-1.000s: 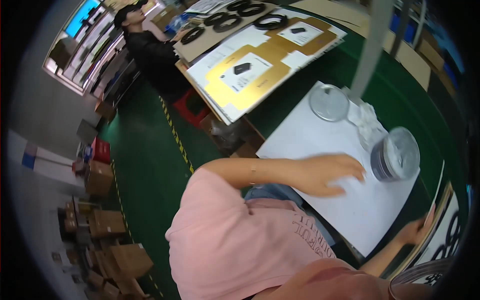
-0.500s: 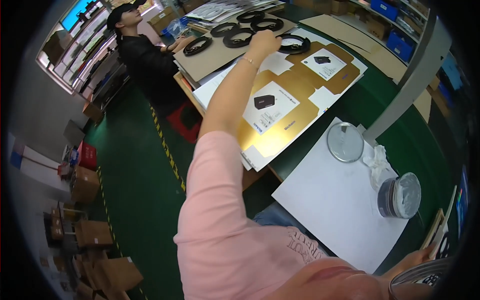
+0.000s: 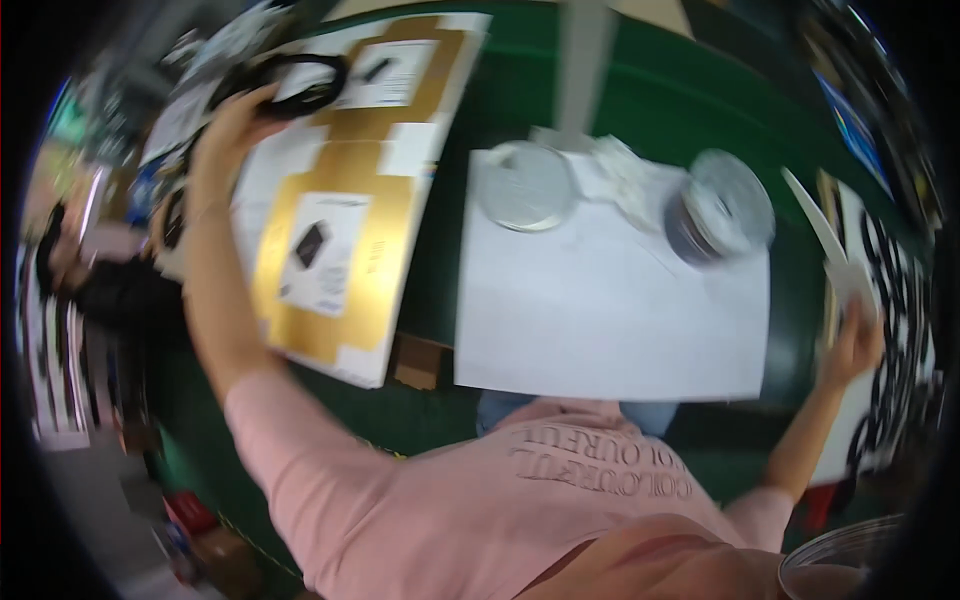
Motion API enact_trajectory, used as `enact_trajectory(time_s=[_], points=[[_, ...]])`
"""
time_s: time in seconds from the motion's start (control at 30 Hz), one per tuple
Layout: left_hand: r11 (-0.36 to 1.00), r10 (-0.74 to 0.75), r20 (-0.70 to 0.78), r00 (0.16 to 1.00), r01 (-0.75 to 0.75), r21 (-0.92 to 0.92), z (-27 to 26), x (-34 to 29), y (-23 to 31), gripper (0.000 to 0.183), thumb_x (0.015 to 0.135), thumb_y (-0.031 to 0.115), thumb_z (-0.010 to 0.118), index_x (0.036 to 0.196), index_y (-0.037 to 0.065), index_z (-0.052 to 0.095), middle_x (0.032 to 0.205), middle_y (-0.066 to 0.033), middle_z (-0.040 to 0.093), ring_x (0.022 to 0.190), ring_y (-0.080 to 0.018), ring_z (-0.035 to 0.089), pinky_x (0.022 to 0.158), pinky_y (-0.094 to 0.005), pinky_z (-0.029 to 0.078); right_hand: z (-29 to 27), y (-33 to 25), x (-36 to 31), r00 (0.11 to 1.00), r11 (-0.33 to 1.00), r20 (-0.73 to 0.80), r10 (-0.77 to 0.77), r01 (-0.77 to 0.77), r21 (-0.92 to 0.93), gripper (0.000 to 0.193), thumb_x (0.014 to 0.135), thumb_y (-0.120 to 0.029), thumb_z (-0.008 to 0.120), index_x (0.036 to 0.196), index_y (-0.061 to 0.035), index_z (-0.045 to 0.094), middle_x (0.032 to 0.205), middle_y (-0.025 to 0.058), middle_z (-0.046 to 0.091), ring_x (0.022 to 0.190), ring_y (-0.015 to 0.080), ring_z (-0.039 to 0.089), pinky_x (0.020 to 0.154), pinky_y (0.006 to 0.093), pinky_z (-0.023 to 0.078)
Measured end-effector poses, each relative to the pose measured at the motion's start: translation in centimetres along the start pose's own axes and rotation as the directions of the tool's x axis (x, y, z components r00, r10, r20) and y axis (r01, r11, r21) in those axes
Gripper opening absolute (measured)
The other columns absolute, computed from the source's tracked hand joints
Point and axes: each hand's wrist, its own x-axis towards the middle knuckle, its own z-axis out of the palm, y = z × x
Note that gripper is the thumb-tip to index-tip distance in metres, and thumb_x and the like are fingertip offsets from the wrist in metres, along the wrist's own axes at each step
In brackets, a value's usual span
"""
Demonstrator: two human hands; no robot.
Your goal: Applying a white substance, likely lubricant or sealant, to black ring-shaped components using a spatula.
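My left hand (image 3: 240, 125) reaches to the far left, its fingers at the near edge of a black ring-shaped part (image 3: 318, 92). Motion smears the fingers, so whether they grip the ring is unclear. Under it lie flat gold-and-white printed carton sheets (image 3: 385, 205). Out to the right, my right hand (image 3: 855, 345) is closed on a thin white piece (image 3: 848, 275), beside a board bearing black curved shapes (image 3: 885, 250).
A large white sheet (image 3: 600, 320) covers the bench before me. At its far edge are a round clear lid (image 3: 527, 188), crumpled white tissue (image 3: 625, 175) and a clear round tub (image 3: 728, 205). A grey post (image 3: 585, 70) rises behind. Another person (image 3: 120, 295) is at the left.
My view has swung to the right, bringing the white sheet to the middle and my right hand fully into sight. The left hand stays among the black rings.
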Motion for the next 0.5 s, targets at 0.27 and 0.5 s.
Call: enact_trajectory(time_s=[0.27, 0.5], points=[[0.943, 0.164, 0.201, 0.966, -0.214, 0.257, 16.3, -23.4, -3.3, 0.029, 0.086, 0.014, 0.051, 0.108, -0.003, 0.042, 0.088, -0.0156, 0.063, 0.079, -0.0204, 0.061, 0.07, -0.0295, 0.048, 2.6, -6.9, 8.4, 0.815, 0.999, 0.58, -0.007, 0.032, -0.032, 0.029, 0.087, -0.019, 0.052, 0.108, 0.0017, 0.053, 0.08, 0.0125, 0.059, 0.074, 0.014, 0.055, 0.068, 0.0248, 0.042], [0.657, 0.329, 0.469, 0.82, -0.555, 0.51, 23.5, -25.2, -8.2, 0.023, 0.082, 0.009, 0.056, 0.098, 0.0, 0.043, 0.063, -0.0159, 0.058, 0.053, -0.034, 0.057, 0.045, -0.0344, 0.043, 4.4, -7.1, 10.4, 0.702, 0.869, 0.71, 0.055, 0.317, -0.381, 0.041, 0.087, -0.028, 0.05, 0.12, -0.0034, 0.047, 0.099, 0.016, 0.057, 0.085, 0.0243, 0.056, 0.075, 0.0305, 0.045]])
